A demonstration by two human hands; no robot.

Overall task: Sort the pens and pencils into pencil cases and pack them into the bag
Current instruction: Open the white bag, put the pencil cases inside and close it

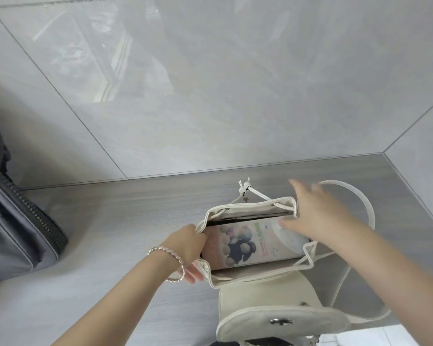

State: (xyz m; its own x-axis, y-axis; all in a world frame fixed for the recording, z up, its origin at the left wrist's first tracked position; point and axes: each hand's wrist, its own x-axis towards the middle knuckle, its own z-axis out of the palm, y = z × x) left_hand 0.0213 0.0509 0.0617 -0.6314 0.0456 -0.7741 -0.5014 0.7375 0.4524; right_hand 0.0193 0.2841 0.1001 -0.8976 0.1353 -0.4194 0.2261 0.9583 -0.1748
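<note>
Inside the mouth of the bag (248,208), the pencil case (245,242) lies printed face up and fills most of the opening between the front and back walls. The left grip (185,242) is clenched on the bag's left rim, fingers curled over the edge, spreading the mouth. The right grip (315,216) is released, with fingers splayed and motion-blurred over the right rim. Its thumb is at the case's right end, but we cannot tell if it touches.

We read this step as seating the case.
- Hold the left rim taut so the fabric does not fold under the case.
- Push down flat on the case's right end, not on one corner. The fit looks snug and it could wedge.
- Watch the drawstring toggle (243,188) at the back rim so the cord does not get trapped.
- The flap (260,300) hangs toward us with its clasp (281,321) exposed. We close it only once the case sits below the rim.

The strap (365,203) loops out on the right. The bag stands on a grey wood-grain tabletop (125,221). A dark grey bag (18,221) with a heavy zip sits well apart at the left edge. Behind is a glossy grey tiled wall (210,83) carrying faint reflections.
</note>
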